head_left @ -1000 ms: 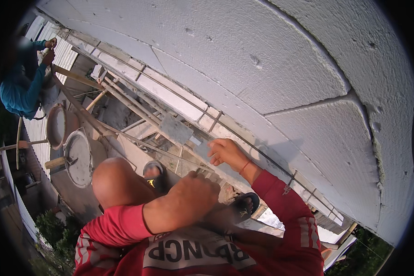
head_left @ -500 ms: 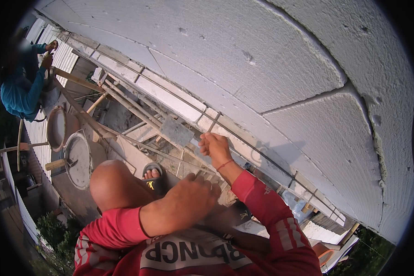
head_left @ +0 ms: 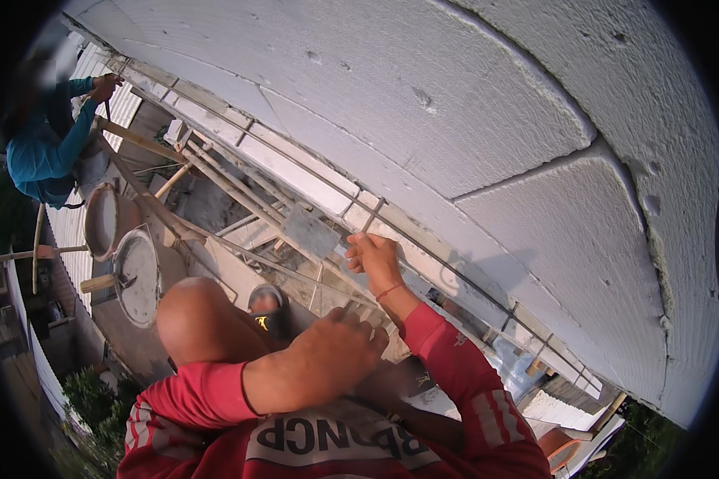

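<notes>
My right hand [head_left: 373, 262] is closed at the lower end of a short steel crossbar [head_left: 373, 214], its thumb and forefinger pinched together there. That crossbar joins a long thin steel rod [head_left: 311, 169] running along the base of the white block wall [head_left: 359, 104]. My left hand [head_left: 327, 351] is curled in front of my chest, back of the hand upward. Its fingertips are hidden, and I cannot make out what they hold. Beside the right hand is a grey rectangular plate [head_left: 310, 231]; whether the hand touches it is unclear.
At the left, two round tubs [head_left: 138, 275] stand on the boards; the nearer holds grey mix and a wooden-handled tool [head_left: 97, 283]. A co-worker in a blue top [head_left: 44, 164] sits beyond them. Bamboo poles [head_left: 232, 185] and planks cross a drop beside the wall. My sandalled foot [head_left: 268, 307] is below.
The view has shifted slightly. My right hand stays at the crossbar, and my left hand has barely moved. The co-worker's hands have moved right, toward the wall.
</notes>
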`<state>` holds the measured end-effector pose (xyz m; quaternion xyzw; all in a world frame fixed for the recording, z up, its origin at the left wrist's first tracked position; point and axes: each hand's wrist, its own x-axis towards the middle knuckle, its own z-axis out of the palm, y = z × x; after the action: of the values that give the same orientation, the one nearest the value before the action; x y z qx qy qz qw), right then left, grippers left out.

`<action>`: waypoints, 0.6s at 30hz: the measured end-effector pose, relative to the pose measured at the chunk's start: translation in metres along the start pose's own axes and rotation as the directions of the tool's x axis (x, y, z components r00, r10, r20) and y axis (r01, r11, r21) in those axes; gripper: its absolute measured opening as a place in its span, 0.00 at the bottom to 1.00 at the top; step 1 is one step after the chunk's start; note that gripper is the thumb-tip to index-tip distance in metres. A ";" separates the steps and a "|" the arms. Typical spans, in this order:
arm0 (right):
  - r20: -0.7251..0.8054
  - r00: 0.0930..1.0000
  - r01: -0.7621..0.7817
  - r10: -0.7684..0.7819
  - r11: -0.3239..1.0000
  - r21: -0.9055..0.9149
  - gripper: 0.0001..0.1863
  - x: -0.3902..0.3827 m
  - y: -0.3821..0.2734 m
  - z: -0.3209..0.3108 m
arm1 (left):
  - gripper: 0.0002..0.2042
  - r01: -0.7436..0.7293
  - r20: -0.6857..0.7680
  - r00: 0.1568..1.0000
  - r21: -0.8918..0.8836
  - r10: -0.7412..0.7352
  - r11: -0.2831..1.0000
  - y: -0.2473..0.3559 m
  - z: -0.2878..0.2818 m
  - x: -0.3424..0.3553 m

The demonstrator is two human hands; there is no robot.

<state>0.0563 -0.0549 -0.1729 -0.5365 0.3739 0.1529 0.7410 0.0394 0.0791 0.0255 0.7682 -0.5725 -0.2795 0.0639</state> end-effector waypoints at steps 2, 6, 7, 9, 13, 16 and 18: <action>0.016 0.999 0.048 -0.048 0.997 -0.063 0.17 0.000 -0.001 0.000 | 0.20 -0.005 -0.005 1.000 -0.007 0.005 1.000 0.002 0.000 0.000; 0.061 0.994 0.092 -0.086 0.991 -0.102 0.17 -0.001 0.000 -0.008 | 0.21 -0.016 0.052 0.999 -0.002 0.016 1.000 0.004 -0.001 -0.001; 0.089 0.988 0.143 -0.124 0.956 -0.257 0.18 -0.001 0.000 -0.011 | 0.21 -0.013 0.040 0.999 -0.005 0.013 1.000 0.004 -0.001 -0.001; 0.167 0.972 0.230 -0.166 0.831 -0.507 0.19 -0.002 0.002 -0.021 | 0.22 -0.003 0.033 0.999 -0.015 0.004 1.000 0.003 -0.001 -0.003; 0.239 0.841 0.466 -0.484 0.425 -0.776 0.21 0.003 0.009 -0.030 | 0.22 0.039 0.028 0.999 -0.029 -0.038 0.999 -0.003 0.001 -0.007; 0.188 0.800 0.444 -0.570 0.351 -0.825 0.21 0.009 0.010 -0.029 | 0.22 0.039 0.004 0.999 -0.035 -0.039 0.999 -0.007 0.002 -0.008; 0.193 0.797 0.454 -0.572 0.358 -0.816 0.21 0.009 0.009 -0.027 | 0.21 0.038 -0.013 0.999 -0.049 -0.039 0.998 -0.009 0.001 -0.007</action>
<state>0.0463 -0.0774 -0.1891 -0.9173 0.1136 0.0376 0.3798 0.0448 0.0890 0.0236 0.7791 -0.5502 -0.2892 0.0810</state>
